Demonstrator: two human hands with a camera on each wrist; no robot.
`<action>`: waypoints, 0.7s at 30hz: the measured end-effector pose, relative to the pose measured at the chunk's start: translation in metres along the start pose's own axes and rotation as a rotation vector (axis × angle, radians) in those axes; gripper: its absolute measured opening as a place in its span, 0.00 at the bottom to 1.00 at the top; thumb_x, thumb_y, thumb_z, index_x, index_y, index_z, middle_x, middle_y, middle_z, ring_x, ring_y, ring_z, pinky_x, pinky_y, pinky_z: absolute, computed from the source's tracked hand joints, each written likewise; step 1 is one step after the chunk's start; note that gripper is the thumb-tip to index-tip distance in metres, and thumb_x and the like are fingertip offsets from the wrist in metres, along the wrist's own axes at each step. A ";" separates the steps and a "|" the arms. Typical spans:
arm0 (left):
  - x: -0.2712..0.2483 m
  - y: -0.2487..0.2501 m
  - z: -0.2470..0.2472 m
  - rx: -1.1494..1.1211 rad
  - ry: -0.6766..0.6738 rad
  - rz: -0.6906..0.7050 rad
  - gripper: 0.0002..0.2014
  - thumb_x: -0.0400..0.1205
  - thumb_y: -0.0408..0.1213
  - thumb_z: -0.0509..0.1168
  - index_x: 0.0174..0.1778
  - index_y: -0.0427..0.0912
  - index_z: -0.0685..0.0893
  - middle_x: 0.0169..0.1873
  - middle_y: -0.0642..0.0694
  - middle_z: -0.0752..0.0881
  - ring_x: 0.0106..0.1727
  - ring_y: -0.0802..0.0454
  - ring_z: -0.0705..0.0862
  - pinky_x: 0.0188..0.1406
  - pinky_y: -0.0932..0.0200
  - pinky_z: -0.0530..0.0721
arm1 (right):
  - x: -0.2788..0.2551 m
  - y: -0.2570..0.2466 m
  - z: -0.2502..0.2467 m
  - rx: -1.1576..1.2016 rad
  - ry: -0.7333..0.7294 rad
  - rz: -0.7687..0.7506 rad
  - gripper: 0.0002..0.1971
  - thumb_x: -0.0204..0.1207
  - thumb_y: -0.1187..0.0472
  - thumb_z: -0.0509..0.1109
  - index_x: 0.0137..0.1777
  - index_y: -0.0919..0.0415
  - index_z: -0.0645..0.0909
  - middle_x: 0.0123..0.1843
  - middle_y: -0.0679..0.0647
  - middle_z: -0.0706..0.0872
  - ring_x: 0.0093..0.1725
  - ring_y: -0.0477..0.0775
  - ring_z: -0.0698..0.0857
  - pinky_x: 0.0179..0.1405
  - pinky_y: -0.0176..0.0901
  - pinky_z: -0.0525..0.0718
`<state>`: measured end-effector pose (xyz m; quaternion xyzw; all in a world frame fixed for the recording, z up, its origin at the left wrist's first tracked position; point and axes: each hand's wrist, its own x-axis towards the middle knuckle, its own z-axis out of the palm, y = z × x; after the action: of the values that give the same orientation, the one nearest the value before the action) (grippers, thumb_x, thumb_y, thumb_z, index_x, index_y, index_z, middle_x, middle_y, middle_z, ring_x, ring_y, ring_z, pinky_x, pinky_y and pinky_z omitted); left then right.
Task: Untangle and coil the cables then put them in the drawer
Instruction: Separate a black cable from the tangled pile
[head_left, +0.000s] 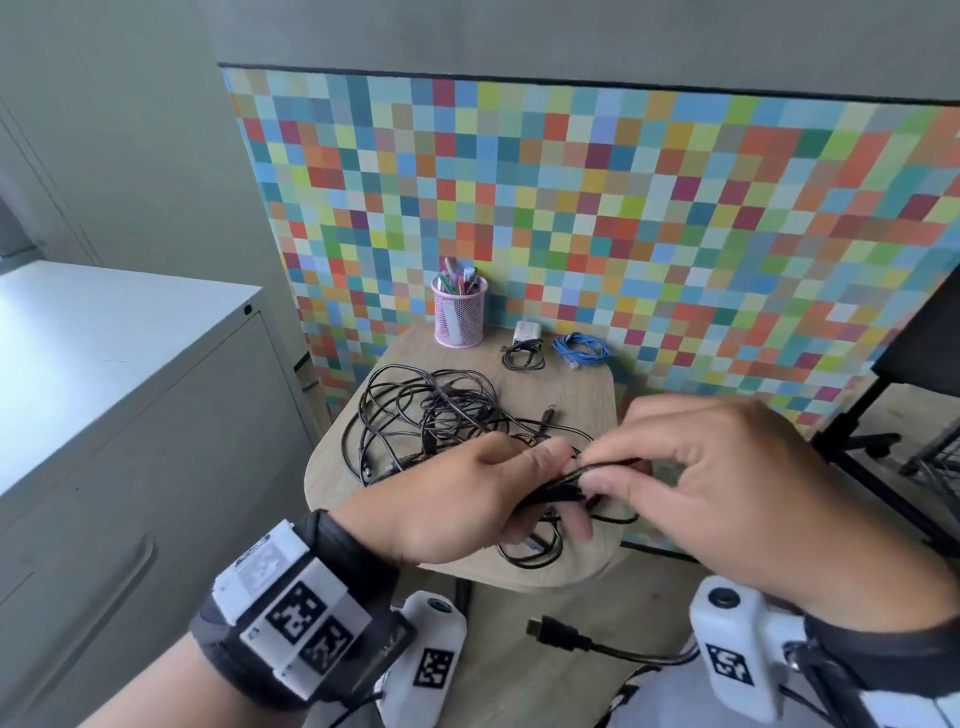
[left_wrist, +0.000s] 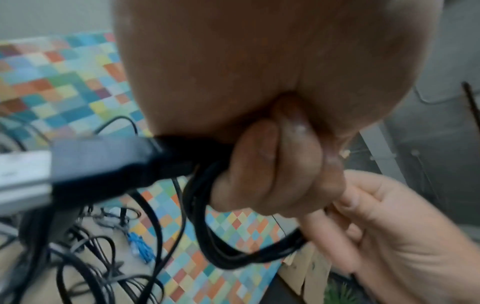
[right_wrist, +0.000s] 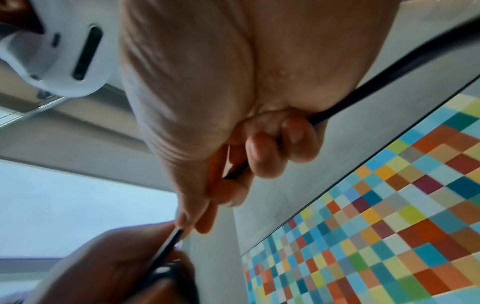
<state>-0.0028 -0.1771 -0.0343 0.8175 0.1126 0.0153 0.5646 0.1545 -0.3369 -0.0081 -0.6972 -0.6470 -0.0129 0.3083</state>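
Black cable coil (head_left: 563, 493) gripped in left hand (head_left: 457, 506) to keep loops | right hand (head_left: 727, 483) pinches strand, feeding next wrap | tangle (head_left: 431, 415) waits on table (head_left: 582, 395)

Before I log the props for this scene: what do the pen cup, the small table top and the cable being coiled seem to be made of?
Pen cup: looks like pink-coated wire mesh, since light shows through its fine grid.
Table top: pale wood-grain surface, matte; solid wood or laminate, I cannot tell.
Black cable gripped by the left hand: smooth, slightly glossy jacket, probably rubber or plastic.
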 end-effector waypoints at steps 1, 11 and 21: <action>-0.001 0.000 -0.002 -0.068 -0.036 0.009 0.29 0.95 0.53 0.49 0.41 0.44 0.90 0.21 0.50 0.67 0.22 0.54 0.62 0.21 0.67 0.63 | 0.002 0.004 -0.002 0.067 0.017 -0.010 0.06 0.76 0.44 0.76 0.47 0.38 0.94 0.38 0.36 0.87 0.39 0.45 0.87 0.33 0.47 0.84; 0.004 0.011 0.007 -0.903 0.150 0.283 0.17 0.89 0.49 0.55 0.39 0.44 0.79 0.24 0.50 0.64 0.20 0.57 0.60 0.21 0.59 0.56 | 0.019 0.027 0.051 0.418 0.317 0.062 0.15 0.87 0.62 0.69 0.70 0.50 0.87 0.50 0.45 0.94 0.53 0.45 0.91 0.58 0.32 0.84; 0.001 0.018 0.003 -0.860 0.452 0.391 0.11 0.91 0.42 0.51 0.50 0.40 0.72 0.38 0.35 0.89 0.36 0.37 0.92 0.34 0.53 0.88 | 0.004 0.015 0.078 0.401 0.041 0.319 0.19 0.90 0.62 0.64 0.71 0.36 0.83 0.39 0.44 0.89 0.37 0.38 0.84 0.40 0.26 0.77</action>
<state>0.0018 -0.1854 -0.0184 0.4939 0.0605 0.3410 0.7976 0.1392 -0.2979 -0.0761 -0.7150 -0.5119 0.1505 0.4518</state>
